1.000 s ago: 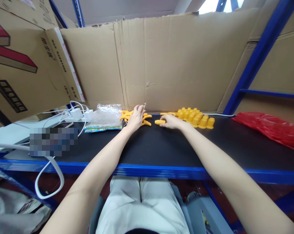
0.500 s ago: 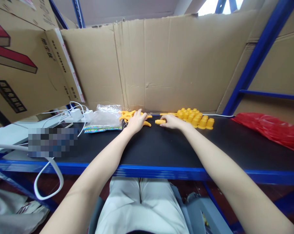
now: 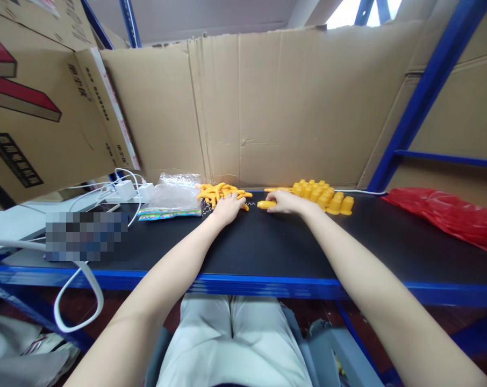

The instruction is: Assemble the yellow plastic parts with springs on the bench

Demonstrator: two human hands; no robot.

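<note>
My left hand [image 3: 227, 207] rests on the black shelf top [image 3: 267, 242] at the near edge of a pile of orange curved plastic pieces [image 3: 218, 191]. Its fingers are curled under, and what they hold is hidden. A small metal chain [image 3: 207, 207] lies just left of it. My right hand [image 3: 284, 201] lies a little to the right, its fingers pinched on the end of a short yellow piece [image 3: 265, 204] that lies on the shelf top. Behind my right wrist stands a cluster of yellow cup-shaped pieces [image 3: 323, 194].
Clear plastic bags [image 3: 173, 194] lie left of the pile, with white chargers and cables [image 3: 126, 189] beyond. A red plastic bag [image 3: 449, 215] lies at the right. A cardboard wall [image 3: 292, 102] closes the back. Blue shelf posts [image 3: 424, 91] stand on the right.
My left hand has drawn back towards me from the far side of the orange pile and its fingers have curled in. My right hand has stayed on the yellow piece.
</note>
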